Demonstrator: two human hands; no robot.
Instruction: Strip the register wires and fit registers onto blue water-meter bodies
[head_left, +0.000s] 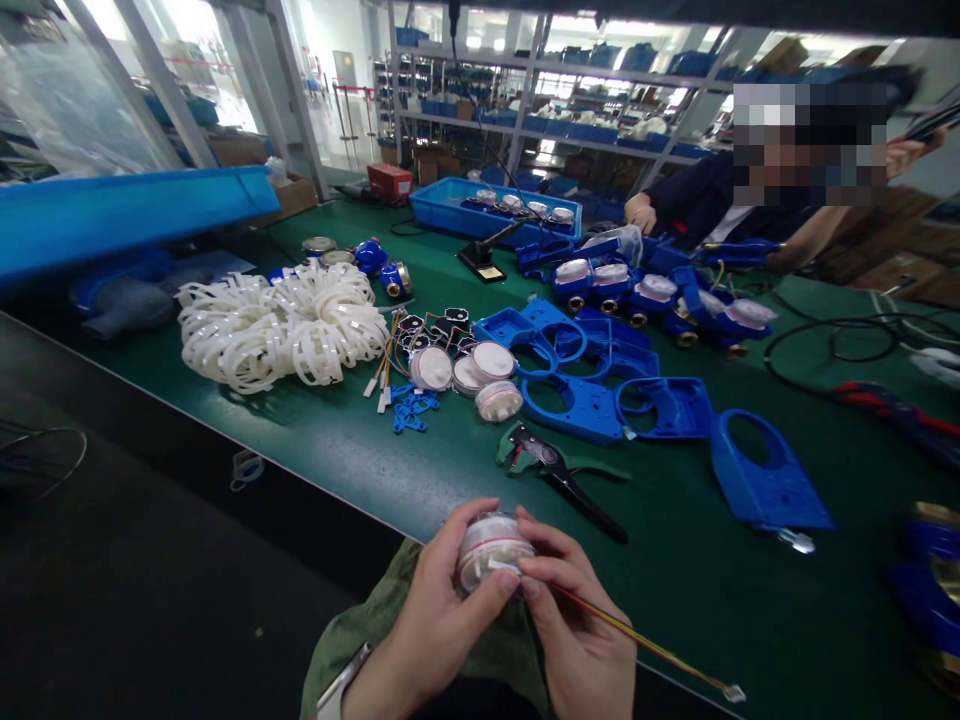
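Between my two hands, over the front edge of the table, is a round clear-and-white meter insert (491,548) with a red ring. My left hand (442,590) wraps its left side, thumb against a small white piece on the front. My right hand (574,610) grips the right side, its thumb and forefinger pinched near that white piece. A thin bundle of red, yellow and black wires (645,640) runs out from under my right fingers to a small white connector (733,692). Just beyond my hands lies a wire stripper (559,470) with black and green handles.
Several similar round inserts (493,361) lie mid-table beside small blue brackets (411,408) and blue plastic housings (574,405). White plastic rings (281,325) are heaped at left. Behind are a soldering iron stand (484,262), a blue tray (427,212) and assembled blue meters (652,290). Another person (697,195) sits opposite.
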